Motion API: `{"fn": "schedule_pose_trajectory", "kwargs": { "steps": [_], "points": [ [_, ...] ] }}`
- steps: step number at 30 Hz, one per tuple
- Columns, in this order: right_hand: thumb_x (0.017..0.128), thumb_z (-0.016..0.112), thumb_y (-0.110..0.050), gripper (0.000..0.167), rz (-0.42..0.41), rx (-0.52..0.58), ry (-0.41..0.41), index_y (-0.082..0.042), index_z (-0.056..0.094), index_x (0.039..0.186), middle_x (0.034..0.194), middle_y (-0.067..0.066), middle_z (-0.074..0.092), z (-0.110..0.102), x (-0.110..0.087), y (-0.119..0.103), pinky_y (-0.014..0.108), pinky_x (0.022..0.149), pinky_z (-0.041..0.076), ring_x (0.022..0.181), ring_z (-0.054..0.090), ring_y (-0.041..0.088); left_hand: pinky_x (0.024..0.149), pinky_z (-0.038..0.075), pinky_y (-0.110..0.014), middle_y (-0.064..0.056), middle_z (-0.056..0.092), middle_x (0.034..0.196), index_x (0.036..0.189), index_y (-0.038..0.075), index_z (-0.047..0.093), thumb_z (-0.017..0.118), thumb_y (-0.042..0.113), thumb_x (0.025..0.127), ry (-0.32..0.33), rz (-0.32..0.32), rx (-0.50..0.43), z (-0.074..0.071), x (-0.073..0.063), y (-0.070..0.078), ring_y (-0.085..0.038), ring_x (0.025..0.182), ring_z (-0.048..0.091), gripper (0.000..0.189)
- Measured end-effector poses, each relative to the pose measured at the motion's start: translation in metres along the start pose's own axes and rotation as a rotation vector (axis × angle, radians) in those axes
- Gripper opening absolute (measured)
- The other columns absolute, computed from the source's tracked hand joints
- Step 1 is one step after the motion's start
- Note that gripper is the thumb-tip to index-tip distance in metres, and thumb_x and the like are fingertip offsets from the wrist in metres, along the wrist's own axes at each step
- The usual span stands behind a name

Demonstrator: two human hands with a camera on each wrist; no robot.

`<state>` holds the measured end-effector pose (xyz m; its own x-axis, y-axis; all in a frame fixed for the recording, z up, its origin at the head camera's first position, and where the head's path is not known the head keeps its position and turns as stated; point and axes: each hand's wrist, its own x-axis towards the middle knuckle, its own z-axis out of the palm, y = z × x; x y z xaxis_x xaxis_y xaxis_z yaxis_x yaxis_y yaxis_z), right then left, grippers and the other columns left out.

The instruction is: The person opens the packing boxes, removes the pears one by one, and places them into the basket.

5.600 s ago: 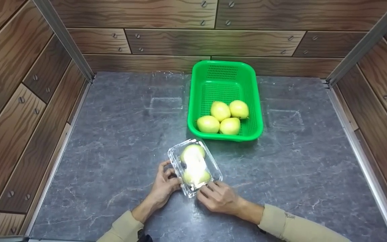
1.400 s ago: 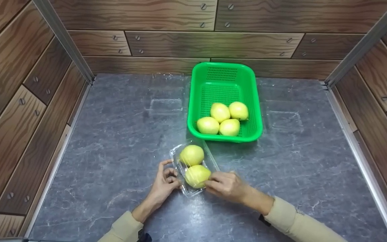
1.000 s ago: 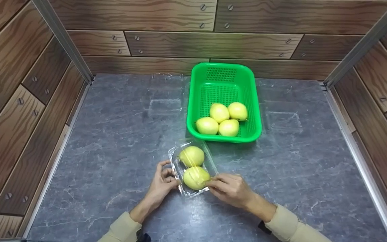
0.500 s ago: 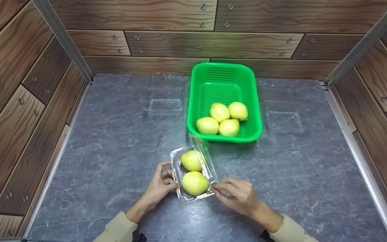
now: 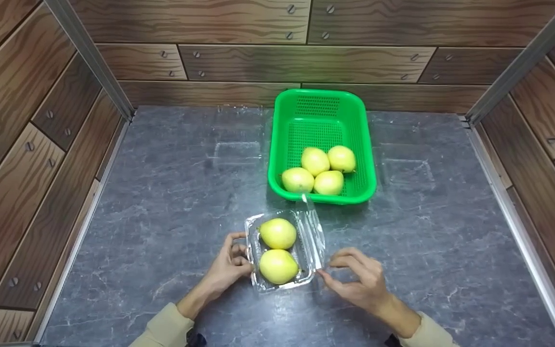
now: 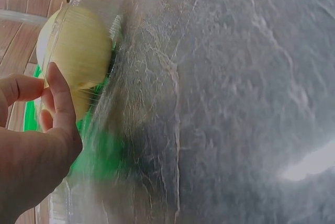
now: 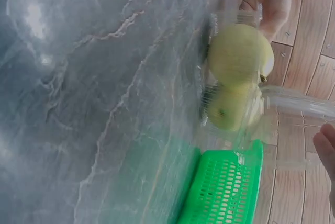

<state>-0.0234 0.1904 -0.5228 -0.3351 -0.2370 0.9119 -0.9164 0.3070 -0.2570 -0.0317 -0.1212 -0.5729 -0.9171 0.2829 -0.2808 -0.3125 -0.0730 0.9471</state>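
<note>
A clear plastic clamshell box lies on the table with two yellow-green pears inside. Its lid is raised, leaning to the right side. At the box's left edge my left hand pinches the rim between thumb and finger, as the left wrist view also shows. By the near corner of the lid, my right hand has its fingers spread apart, the thumb tip at the lid's edge; whether it touches is unclear. In the right wrist view only some fingers show, beside the lid.
Behind the box stands a green plastic basket with several pears at its near end. Faint clear plastic boxes lie left and right of the basket. Wood-patterned walls enclose the grey marbled table.
The lid, earlier lying over the pears, has swung up and to the right. My right hand has moved right and its fingers have loosened. My left hand stays at the box's left edge.
</note>
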Motion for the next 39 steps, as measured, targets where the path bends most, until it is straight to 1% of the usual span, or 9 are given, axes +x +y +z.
{"fn": "schedule_pose_trajectory", "kwargs": {
  "steps": [5,8,12,14,21,25,28,35,39],
  "points": [
    [0.086,0.086,-0.015,0.029,0.125,0.082,0.024,0.007,0.068,0.078,0.075,0.016,0.066,-0.009,-0.003,0.003,0.019,0.062,0.062,0.064,0.067,0.021,0.067,0.055,-0.020,-0.007,0.056,0.106,0.148,0.002,0.031,0.064,-0.016,0.078,-0.010,-0.012,0.011,-0.002,-0.001,0.002,-0.010,0.074,0.058,0.079],
    [0.073,0.091,-0.001,0.027,0.248,0.140,0.034,0.010,0.069,0.084,0.079,0.019,0.066,-0.015,-0.005,0.002,0.020,0.062,0.063,0.066,0.070,0.018,0.066,0.055,-0.020,-0.007,0.057,0.107,0.148,0.003,0.032,0.065,-0.016,0.079,-0.015,-0.019,0.023,-0.002,-0.001,0.003,-0.010,0.075,0.058,0.078],
    [0.057,0.086,0.019,0.041,0.404,0.211,0.044,0.013,0.069,0.093,0.087,0.017,0.070,-0.022,-0.003,-0.001,0.023,0.059,0.063,0.069,0.073,0.015,0.067,0.057,-0.021,-0.007,0.057,0.106,0.147,0.003,0.033,0.066,-0.015,0.079,-0.023,-0.018,0.033,-0.004,0.000,0.004,-0.010,0.074,0.058,0.078],
    [0.056,0.083,0.024,0.044,0.455,0.240,0.053,0.015,0.068,0.096,0.090,0.016,0.072,-0.024,-0.001,-0.002,0.022,0.057,0.063,0.071,0.074,0.014,0.067,0.057,-0.022,-0.006,0.057,0.106,0.147,0.003,0.033,0.066,-0.015,0.079,-0.028,-0.016,0.034,-0.005,0.001,0.004,-0.010,0.074,0.059,0.077],
    [0.070,0.077,0.026,0.044,0.692,0.313,0.057,0.017,0.069,0.112,0.095,0.003,0.075,-0.032,0.009,-0.001,0.019,0.056,0.061,0.076,0.075,0.005,0.066,0.056,-0.022,-0.006,0.057,0.107,0.148,0.003,0.033,0.066,-0.014,0.079,-0.042,-0.021,0.047,-0.007,0.003,0.005,-0.010,0.074,0.058,0.079],
    [0.075,0.074,0.026,0.040,0.777,0.378,0.064,0.020,0.067,0.114,0.093,0.006,0.076,-0.036,0.014,0.006,0.021,0.053,0.061,0.075,0.074,0.007,0.066,0.057,-0.023,-0.009,0.057,0.108,0.149,0.001,0.031,0.067,-0.014,0.079,-0.054,-0.013,0.050,-0.009,0.004,0.006,-0.010,0.074,0.059,0.079],
    [0.078,0.075,0.023,0.036,0.859,0.361,0.054,0.020,0.069,0.113,0.091,0.006,0.077,-0.039,0.017,0.012,0.021,0.053,0.060,0.072,0.073,0.008,0.066,0.057,-0.023,-0.009,0.058,0.109,0.148,0.001,0.031,0.067,-0.014,0.079,-0.060,-0.010,0.058,-0.010,0.006,0.006,-0.010,0.074,0.059,0.079],
    [0.089,0.076,0.009,0.031,1.210,0.329,0.020,0.013,0.071,0.119,0.086,-0.001,0.076,-0.044,0.029,0.027,0.028,0.050,0.061,0.065,0.073,0.011,0.065,0.054,-0.021,-0.004,0.055,0.103,0.148,0.000,0.033,0.067,-0.014,0.077,-0.064,-0.016,0.069,-0.012,0.009,0.008,-0.010,0.073,0.057,0.080],
    [0.093,0.075,0.002,0.031,1.342,0.331,-0.010,0.011,0.071,0.122,0.084,-0.002,0.077,-0.047,0.033,0.037,0.030,0.051,0.062,0.067,0.073,0.012,0.065,0.054,-0.020,-0.003,0.055,0.101,0.149,-0.001,0.033,0.067,-0.014,0.077,-0.072,-0.018,0.069,-0.013,0.011,0.010,-0.010,0.074,0.057,0.081]
  ]
}}
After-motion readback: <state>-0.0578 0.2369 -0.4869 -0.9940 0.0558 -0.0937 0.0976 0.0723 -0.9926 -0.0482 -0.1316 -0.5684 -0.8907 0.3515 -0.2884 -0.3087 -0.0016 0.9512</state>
